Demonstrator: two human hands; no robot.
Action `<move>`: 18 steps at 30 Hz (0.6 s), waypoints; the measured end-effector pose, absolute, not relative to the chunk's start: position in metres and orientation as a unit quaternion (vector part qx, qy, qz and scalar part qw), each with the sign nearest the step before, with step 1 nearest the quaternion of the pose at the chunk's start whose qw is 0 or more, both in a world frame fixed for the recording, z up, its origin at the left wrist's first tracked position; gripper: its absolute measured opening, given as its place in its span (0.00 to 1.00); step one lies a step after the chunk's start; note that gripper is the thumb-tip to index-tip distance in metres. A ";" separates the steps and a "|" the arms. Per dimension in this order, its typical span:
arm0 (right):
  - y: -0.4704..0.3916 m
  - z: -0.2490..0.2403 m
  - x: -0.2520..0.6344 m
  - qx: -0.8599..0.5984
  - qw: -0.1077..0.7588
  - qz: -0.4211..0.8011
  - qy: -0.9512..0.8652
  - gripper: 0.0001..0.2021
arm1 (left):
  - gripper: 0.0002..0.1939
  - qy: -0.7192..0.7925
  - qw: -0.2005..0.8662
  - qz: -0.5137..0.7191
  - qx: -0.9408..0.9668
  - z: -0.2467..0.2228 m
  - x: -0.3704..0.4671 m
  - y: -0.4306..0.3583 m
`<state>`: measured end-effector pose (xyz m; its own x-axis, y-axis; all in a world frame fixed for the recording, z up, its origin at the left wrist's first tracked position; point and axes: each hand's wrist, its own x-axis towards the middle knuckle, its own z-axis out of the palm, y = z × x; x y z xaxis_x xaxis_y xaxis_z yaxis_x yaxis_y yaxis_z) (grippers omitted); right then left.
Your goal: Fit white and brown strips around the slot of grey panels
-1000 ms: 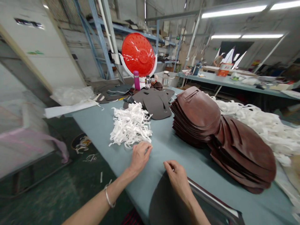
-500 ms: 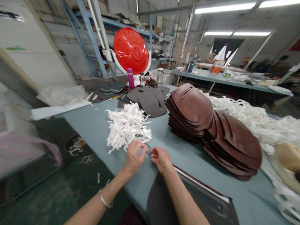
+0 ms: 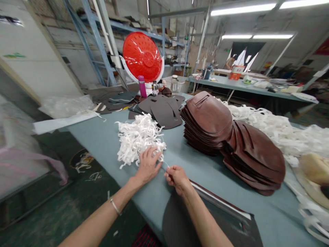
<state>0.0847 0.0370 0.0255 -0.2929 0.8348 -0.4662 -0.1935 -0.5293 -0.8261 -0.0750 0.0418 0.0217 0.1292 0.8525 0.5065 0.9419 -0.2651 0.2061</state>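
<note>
My left hand (image 3: 149, 165) lies with fingers spread at the lower edge of a heap of white strips (image 3: 137, 137) on the blue-green table. Just to its right, my right hand (image 3: 177, 176) pinches the end of a thin white strip that runs toward the heap. Under my right forearm is a dark grey piece (image 3: 177, 219) with a white band (image 3: 221, 199) along its upper edge. Stacked brown leather-like pieces (image 3: 210, 113) stand to the right of the hands.
Dark grey cut pieces (image 3: 166, 111) lie behind the heap, near a purple bottle (image 3: 142, 86) and a red round fan-like object (image 3: 142, 56). More white strips (image 3: 267, 127) and a tape roll (image 3: 312, 171) are at the right. A person (image 3: 229, 63) stands far back.
My left hand has opened from a pinch and reached onto the edge of the white heap. A thin white strip now shows between my right fingers and the heap.
</note>
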 end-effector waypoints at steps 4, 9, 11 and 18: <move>-0.002 0.031 0.151 -0.513 0.314 0.693 -0.397 0.10 | 0.19 -0.666 0.087 -0.194 -0.715 0.020 -0.117 0.084; -0.043 0.028 0.240 -0.598 0.222 0.517 -0.571 0.08 | 0.24 -0.708 0.074 -0.194 -0.675 0.045 -0.118 0.099; -0.054 0.031 0.249 -0.624 0.220 0.443 -0.605 0.08 | 0.24 -0.715 0.091 -0.240 -0.650 0.057 -0.081 0.082; -0.078 0.051 0.240 -0.611 0.290 0.356 -0.645 0.12 | 0.13 -0.320 -0.211 -0.192 -0.903 0.054 0.057 -0.027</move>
<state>0.2399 -0.0781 0.0506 -0.0853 0.9945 -0.0608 0.5817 0.0002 -0.8134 0.0572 -0.0265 0.0536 0.7210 0.6596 0.2123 0.4977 -0.7061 0.5036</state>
